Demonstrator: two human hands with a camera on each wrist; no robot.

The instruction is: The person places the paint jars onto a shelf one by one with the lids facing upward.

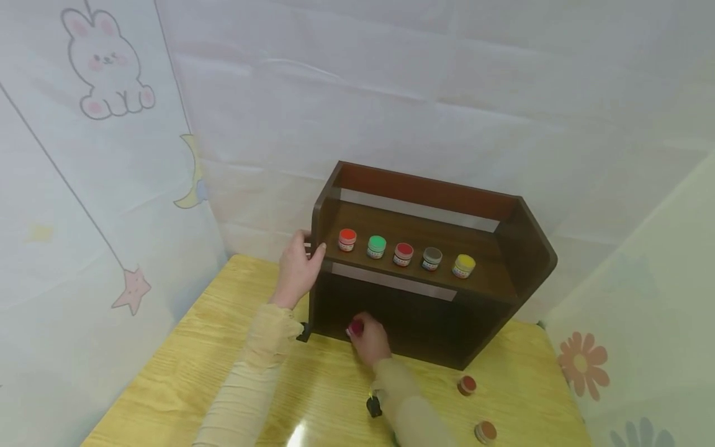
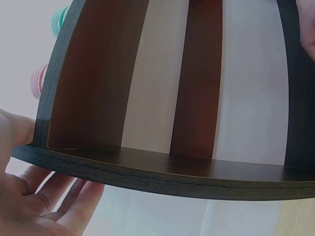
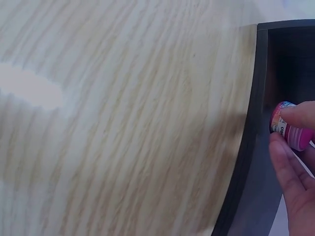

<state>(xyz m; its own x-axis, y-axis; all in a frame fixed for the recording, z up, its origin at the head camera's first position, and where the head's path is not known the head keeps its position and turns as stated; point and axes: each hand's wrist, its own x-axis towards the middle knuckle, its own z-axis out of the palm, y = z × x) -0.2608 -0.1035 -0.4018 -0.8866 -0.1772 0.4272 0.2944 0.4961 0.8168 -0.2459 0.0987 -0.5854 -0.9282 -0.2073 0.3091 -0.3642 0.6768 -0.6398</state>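
Observation:
My left hand [image 1: 300,268] grips the left side panel of a dark brown wooden shelf [image 1: 430,217], thumb on the inner side and fingers outside, as the left wrist view also shows. Between thumb and fingers, my right hand [image 1: 373,341] pinches a small magenta paint jar [image 3: 290,127] at the lower level of the shelf. Whether the jar touches the board is hard to tell. Along the upper board stand a red-orange jar [image 1: 347,240], a green jar [image 1: 377,246], a dark red jar [image 1: 403,254], a grey-brown jar [image 1: 432,258] and a yellow jar [image 1: 463,266].
On the yellow wood-grain table [image 1: 184,372], a dark red-lidded jar [image 1: 467,385] and a brown-lidded jar [image 1: 486,431] stand in front of the shelf's right end. Behind and beside the table hangs a pale cloth [image 1: 391,81] with printed figures.

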